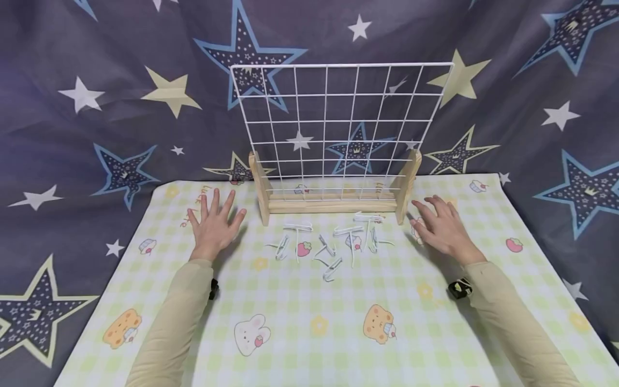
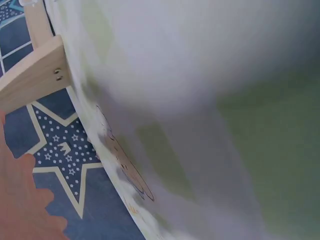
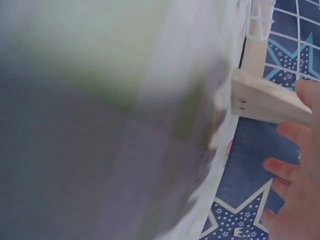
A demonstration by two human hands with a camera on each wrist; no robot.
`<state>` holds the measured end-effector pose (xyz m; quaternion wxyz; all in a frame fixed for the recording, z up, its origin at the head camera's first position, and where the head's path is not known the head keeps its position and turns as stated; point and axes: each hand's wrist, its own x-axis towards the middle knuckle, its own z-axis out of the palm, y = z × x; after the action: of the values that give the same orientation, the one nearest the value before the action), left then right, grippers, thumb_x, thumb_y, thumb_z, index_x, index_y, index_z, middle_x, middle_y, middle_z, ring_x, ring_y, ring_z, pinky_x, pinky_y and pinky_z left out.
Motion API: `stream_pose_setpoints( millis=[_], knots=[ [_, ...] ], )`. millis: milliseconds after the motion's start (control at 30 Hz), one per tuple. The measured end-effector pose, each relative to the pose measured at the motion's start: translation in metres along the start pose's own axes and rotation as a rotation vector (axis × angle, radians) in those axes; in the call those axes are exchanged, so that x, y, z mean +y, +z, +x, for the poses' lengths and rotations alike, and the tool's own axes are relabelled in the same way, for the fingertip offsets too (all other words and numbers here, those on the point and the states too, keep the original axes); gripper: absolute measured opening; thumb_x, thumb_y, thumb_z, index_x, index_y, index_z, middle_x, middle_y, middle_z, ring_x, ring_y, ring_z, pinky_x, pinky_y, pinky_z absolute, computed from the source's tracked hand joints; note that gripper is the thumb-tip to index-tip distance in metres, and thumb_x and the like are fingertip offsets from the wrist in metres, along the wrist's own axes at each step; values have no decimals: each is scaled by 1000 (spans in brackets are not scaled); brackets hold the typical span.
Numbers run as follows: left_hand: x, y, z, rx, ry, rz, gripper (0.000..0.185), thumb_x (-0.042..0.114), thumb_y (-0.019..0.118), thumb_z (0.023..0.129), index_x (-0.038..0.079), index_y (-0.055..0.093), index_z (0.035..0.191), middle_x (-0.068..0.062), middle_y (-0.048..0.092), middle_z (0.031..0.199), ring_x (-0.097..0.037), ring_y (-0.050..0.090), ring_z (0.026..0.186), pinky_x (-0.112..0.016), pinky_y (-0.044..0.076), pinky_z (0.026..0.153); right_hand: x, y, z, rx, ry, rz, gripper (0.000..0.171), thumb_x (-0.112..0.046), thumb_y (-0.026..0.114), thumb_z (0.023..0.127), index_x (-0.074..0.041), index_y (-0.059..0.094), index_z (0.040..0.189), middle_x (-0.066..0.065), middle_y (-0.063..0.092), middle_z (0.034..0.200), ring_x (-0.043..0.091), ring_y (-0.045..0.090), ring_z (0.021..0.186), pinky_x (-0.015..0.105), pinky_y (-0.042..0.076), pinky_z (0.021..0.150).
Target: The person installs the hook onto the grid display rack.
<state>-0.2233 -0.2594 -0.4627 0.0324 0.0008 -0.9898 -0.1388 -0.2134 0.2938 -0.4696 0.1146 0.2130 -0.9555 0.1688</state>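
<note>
Both hands are lying flat on the table [image 1: 309,344], which is wearing a pale green checked cloth printed with little bears, bunnies and strawberries. The left hand [image 1: 213,223] is resting palm down with its fingers spread and straight, holding nothing, just left of the wooden stand [image 1: 333,204]. The right hand [image 1: 442,226] is sitting the same way on the other side, fingers relaxed and slightly fanned, gripping nothing, with its fingertips close to the stand's right foot. Between the two hands, a loose scatter of white wire hooks [image 1: 333,242] is lying on the cloth just in front of the stand, touched by neither hand. The stand is holding a white wire grid panel [image 1: 338,123] upright, leaning a little backward toward the starry blue backdrop [image 1: 96,107]. The wrist views are showing mostly blurred cloth, plus the stand's wooden feet and the fingertips beside them.
</note>
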Motion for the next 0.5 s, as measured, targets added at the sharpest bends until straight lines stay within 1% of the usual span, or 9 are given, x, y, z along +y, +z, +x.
stream_pose_setpoints(
  millis=[67, 200, 333, 400, 500],
  knots=[
    [2, 0, 0, -1, -2, -7, 76, 71, 17, 94, 28, 11, 157, -11, -4, 161, -34, -19, 142, -65, -21, 102, -3, 0, 1, 13, -39, 15, 50, -35, 48, 99, -4, 49, 138, 28, 42, 133, 46, 34, 128, 64, 25, 102],
    [8, 1, 5, 2, 11, -44, 74, 69, 19, 95, 28, 12, 157, -11, -4, 161, -36, -15, 143, -67, -17, 103, -12, 0, 3, 27, -80, 19, 46, -30, 52, 98, -1, 52, 133, 26, 49, 123, 43, 44, 117, 60, 36, 93],
    [17, 4, 13, 4, 23, -62, 70, 65, 24, 97, 29, 12, 156, -11, -3, 161, -36, -13, 143, -66, -17, 104, -23, 0, 3, 21, -77, 8, 39, -25, 56, 96, 1, 56, 126, 23, 54, 115, 43, 47, 113, 59, 40, 89],
    [22, 4, 16, 4, 28, -64, 69, 64, 24, 98, 29, 11, 156, -11, -2, 161, -36, -13, 143, -67, -16, 104, -29, 1, 2, 25, -81, 8, 35, -22, 59, 95, 2, 58, 121, 22, 56, 112, 42, 48, 111, 58, 41, 87],
    [29, 2, 22, 18, 31, -82, 70, 64, 24, 97, 29, 12, 157, -11, 0, 161, -36, -11, 144, -65, -17, 104, -38, 3, 3, 49, -105, 20, 29, -18, 62, 93, 2, 60, 114, 21, 57, 109, 41, 50, 108, 56, 42, 85]
  ],
)
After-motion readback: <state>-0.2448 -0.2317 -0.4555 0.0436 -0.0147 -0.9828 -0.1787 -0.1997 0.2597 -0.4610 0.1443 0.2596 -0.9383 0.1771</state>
